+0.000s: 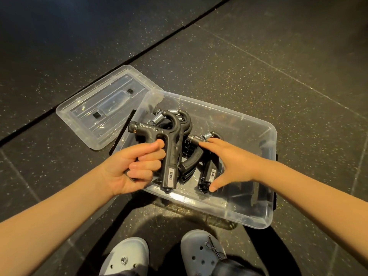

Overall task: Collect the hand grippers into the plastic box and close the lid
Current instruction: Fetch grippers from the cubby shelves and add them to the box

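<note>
So the box (pixel 258 216) sits on the dark speckled floor (pixel 278 56) right in front of the person's feet, open side up, and the lid (pixel 83 124) lies flat on the floor just beside its far-left corner, touching or nearly touching it. Makes sense to me: lid parked within reach but out of the way so both hands can drop stuff in first. Inside there's already a pile of grippers (pixel 185 124) bunched toward the left and middle, springs up at the far end, and the right half of the box is mostly bare, so there's room left. The left hand (pixel 135 166) is closed tight around one handle of a gripper (pixel 169 156), fingers curled, thumb pressed against the other handle, holding it upright over the near-left edge of the box with the knob end pointing left and far. Looks to me like it's about to be set down on the pile. The right hand (pixel 229 162) comes in from the right, palm down, fingers spread and loose, resting on another gripper (pixel 208 172) lying in the middle of the box; thumb stretched toward the near end, fingertips up by its spring. It's laid over it rather than clamped, so I'd guess it's nudging that one into place to make space. Both forearms are stretched out and angled inward over the box. Lid step isn't done yet, obviously.
</note>
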